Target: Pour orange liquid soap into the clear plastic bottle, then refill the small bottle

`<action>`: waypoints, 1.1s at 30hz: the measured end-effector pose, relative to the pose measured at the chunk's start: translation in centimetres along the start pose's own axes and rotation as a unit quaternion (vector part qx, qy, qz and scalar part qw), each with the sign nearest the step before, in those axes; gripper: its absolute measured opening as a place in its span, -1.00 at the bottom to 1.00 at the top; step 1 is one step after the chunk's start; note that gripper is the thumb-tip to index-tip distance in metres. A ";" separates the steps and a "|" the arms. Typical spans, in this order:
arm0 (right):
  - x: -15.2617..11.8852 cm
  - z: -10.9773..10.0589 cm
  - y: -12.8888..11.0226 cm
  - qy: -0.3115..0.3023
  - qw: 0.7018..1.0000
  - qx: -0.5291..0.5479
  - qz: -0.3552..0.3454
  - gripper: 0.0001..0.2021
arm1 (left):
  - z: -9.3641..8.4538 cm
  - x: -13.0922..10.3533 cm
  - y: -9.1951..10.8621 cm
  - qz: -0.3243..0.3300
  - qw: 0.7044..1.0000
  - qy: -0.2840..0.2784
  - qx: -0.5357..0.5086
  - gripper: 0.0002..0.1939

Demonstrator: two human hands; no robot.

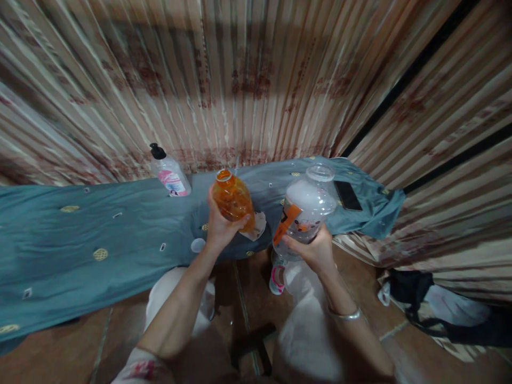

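My left hand [219, 226] is wrapped round an orange see-through bottle [233, 200], whose uncapped mouth points up and whose body leans a little. In my right hand [314, 248] is a large clear plastic bottle [310, 194] with an orange band and small printed figures on its side. It tilts slightly, its wide mouth uppermost, and stands apart from the orange one. A crumpled pale wrapper or paper [256, 226] lies just beside the orange bottle. Left of it, near the cloth's front edge, is a small round white cap [198, 245].
A pump bottle [172, 173] with a black top stands at the back left on the blue-green cloth [132, 218]. A dark phone [348, 195] lies to the right. Pleated curtains [256, 80] hang behind. Dark and pale fabric [444, 306] lies on the tiled floor at the right.
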State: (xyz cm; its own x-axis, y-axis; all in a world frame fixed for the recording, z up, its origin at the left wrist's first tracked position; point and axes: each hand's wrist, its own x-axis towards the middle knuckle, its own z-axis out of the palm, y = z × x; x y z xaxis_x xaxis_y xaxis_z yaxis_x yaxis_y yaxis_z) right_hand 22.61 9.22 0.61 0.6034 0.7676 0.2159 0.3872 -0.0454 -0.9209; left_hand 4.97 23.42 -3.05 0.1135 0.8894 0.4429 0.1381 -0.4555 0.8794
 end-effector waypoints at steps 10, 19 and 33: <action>0.2 -0.7 -1.0 -0.088 0.983 -0.160 0.007 -0.30 | 1.6 -0.9 -1.1 0.078 0.995 -0.060 0.035 0.13; 2.0 -2.9 -2.2 -0.128 0.939 -0.311 -0.078 -0.25 | 1.8 -0.5 -1.8 0.079 0.994 -0.063 0.049 0.22; 4.3 -4.8 -2.7 -0.130 0.896 -0.406 -0.128 -0.20 | 2.9 0.1 -2.0 0.121 0.987 -0.059 0.087 0.22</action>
State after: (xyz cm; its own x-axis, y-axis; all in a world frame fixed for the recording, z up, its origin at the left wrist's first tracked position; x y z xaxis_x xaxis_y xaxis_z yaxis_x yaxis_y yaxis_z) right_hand 27.53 9.60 5.64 0.2813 0.9371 0.2067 0.9325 -0.2161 -0.2895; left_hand 7.53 24.31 -5.30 0.2766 0.7472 0.6043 0.2576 -0.6635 0.7024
